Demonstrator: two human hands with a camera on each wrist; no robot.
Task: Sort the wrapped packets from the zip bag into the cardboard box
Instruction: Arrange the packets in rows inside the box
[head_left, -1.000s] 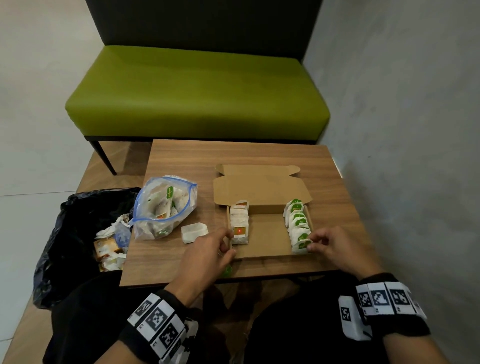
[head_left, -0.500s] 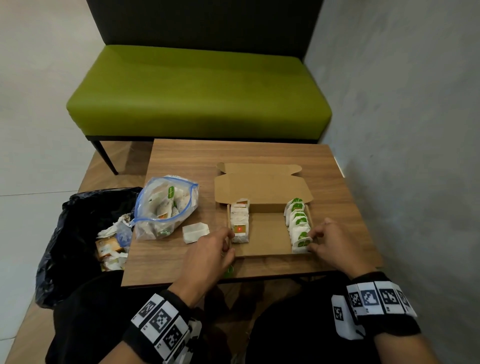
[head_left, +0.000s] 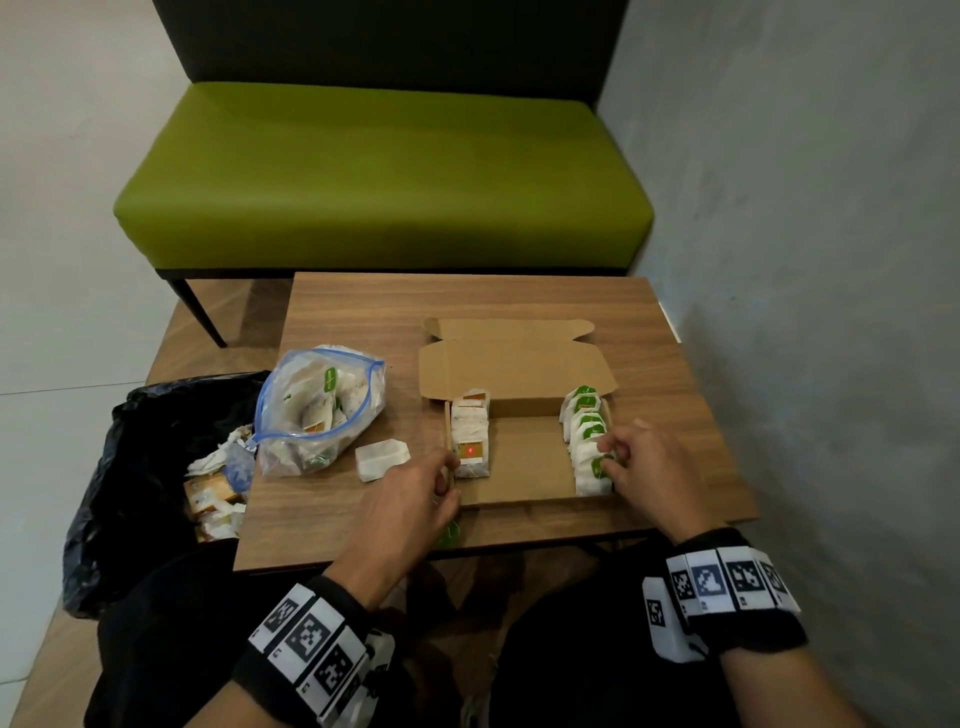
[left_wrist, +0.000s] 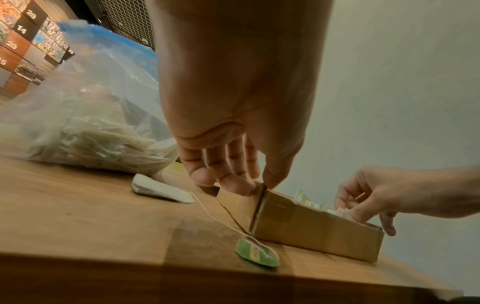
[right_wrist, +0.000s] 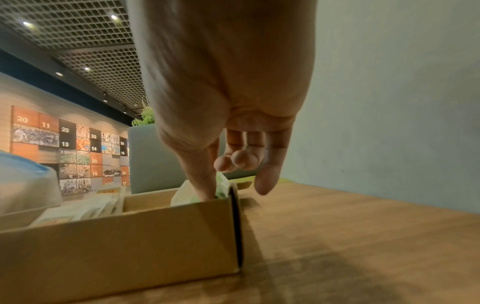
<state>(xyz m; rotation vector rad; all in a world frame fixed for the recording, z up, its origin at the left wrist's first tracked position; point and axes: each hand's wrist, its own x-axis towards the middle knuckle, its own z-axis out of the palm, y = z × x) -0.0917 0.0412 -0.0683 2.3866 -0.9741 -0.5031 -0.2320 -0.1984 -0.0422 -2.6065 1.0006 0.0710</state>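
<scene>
right hand (head_left: 649, 467) shifted inward, pinching green packet (head_left: 597, 464) | left hand (head_left: 410, 499) pinches box (left_wrist: 311, 228) corner

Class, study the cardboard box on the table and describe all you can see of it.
The cardboard box is plain brown, shallow and rectangular, lying flat on the wooden table, its lid folded back open. A row of orange-tagged packets stands along its left wall, a row of green-tagged packets along its right; bare floor shows between. The left hand pinches its near left corner; the right hand reaches into the green row at the near right corner.
</scene>
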